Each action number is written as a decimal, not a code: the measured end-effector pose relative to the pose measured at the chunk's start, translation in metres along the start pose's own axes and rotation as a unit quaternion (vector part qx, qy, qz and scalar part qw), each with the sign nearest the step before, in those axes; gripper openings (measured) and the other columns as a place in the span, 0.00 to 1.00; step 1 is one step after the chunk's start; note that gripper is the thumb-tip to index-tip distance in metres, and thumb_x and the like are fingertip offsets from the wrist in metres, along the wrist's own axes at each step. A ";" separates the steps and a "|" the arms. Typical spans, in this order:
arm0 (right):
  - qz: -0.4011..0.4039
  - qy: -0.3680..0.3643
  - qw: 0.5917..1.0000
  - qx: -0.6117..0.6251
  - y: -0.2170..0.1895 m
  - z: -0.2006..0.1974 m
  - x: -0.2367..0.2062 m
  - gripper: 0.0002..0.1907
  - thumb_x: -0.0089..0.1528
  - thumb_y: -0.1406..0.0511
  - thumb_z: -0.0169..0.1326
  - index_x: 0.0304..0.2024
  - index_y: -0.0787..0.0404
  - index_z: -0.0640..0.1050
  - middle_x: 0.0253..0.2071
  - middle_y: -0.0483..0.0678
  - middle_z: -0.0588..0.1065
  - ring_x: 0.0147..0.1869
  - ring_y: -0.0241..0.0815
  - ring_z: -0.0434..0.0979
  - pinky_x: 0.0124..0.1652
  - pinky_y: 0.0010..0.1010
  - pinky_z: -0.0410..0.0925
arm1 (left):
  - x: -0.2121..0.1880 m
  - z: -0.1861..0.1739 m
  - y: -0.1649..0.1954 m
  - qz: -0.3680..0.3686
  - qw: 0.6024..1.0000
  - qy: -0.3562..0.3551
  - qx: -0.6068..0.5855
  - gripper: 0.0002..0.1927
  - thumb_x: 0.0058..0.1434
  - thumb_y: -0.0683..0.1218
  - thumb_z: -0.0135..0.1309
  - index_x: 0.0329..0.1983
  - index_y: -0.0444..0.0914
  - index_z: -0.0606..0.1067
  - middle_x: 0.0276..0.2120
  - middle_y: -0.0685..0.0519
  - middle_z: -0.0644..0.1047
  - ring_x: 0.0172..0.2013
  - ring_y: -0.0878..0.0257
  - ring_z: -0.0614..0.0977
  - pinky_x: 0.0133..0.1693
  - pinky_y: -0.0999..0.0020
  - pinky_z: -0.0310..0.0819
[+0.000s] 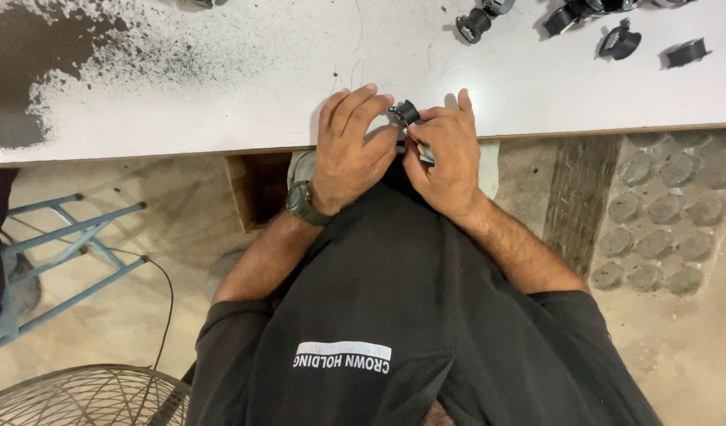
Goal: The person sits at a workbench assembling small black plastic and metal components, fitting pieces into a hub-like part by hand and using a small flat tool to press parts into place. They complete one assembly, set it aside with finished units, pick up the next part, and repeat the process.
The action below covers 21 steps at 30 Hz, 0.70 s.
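While four loose black clamp parts (620, 41) lie scattered at the upper right of the white table (221, 87), a fifth, a small black ring clamp (405, 113), sits at centre frame. The left hand (349, 150) and right hand (448, 155) both pinch it with curled fingers at the table's edge.

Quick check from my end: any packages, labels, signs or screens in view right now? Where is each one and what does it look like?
Printed patch: on the person's black shirt, bottom centre of the view; a white rectangular block above a line of white lettering, seen upside down.
Wristwatch: on the left wrist, dark green; its face is not visible.
No packages, signs or screens show.
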State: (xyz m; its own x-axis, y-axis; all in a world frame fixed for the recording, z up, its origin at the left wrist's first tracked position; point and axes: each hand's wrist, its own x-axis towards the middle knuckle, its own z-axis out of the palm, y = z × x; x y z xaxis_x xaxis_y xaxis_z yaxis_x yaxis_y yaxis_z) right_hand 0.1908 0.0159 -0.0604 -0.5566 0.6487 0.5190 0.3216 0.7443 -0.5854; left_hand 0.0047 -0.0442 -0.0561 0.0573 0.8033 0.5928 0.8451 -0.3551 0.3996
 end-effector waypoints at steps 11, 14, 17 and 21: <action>0.010 -0.004 1.000 0.001 0.000 0.002 -0.003 0.16 0.58 0.79 0.63 0.45 0.62 0.75 0.42 0.50 0.75 0.56 0.53 0.77 0.74 0.64 0.51 | 0.002 0.000 0.002 -0.131 0.988 -0.032 -0.075 0.06 0.61 0.41 0.63 0.41 0.40 0.80 0.57 0.53 0.75 0.65 0.52 0.72 0.69 0.45 0.56; 0.002 0.003 1.000 -0.005 0.002 0.004 -0.005 0.16 0.59 0.79 0.63 0.45 0.63 0.75 0.42 0.50 0.75 0.57 0.53 0.77 0.74 0.64 0.50 | 0.002 0.001 0.002 -0.146 0.986 -0.043 -0.075 0.05 0.61 0.40 0.63 0.40 0.40 0.79 0.54 0.54 0.76 0.65 0.53 0.72 0.70 0.44 0.51; -0.030 0.013 0.999 -0.010 0.007 0.007 -0.008 0.16 0.60 0.79 0.63 0.45 0.63 0.74 0.42 0.50 0.75 0.61 0.54 0.77 0.74 0.62 0.50 | 0.001 0.003 0.001 -0.148 0.985 -0.041 -0.081 0.04 0.61 0.40 0.62 0.38 0.40 0.79 0.52 0.56 0.78 0.65 0.54 0.72 0.70 0.44 0.48; -0.066 -0.004 0.998 -0.003 0.011 0.007 -0.012 0.16 0.60 0.80 0.63 0.47 0.64 0.74 0.42 0.51 0.75 0.63 0.53 0.77 0.76 0.60 0.49 | 0.000 0.005 -0.001 -0.148 0.985 -0.037 -0.081 0.04 0.61 0.39 0.61 0.37 0.41 0.78 0.51 0.57 0.80 0.66 0.57 0.72 0.72 0.45 0.46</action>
State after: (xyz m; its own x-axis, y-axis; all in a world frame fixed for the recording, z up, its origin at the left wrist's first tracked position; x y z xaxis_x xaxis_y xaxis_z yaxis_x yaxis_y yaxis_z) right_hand 0.1957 0.0151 -0.0780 -0.6007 0.5437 0.5861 0.2501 0.8241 -0.5082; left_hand 0.0066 -0.0418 -0.0600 -0.1351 0.9134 0.3840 0.7345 -0.1678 0.6576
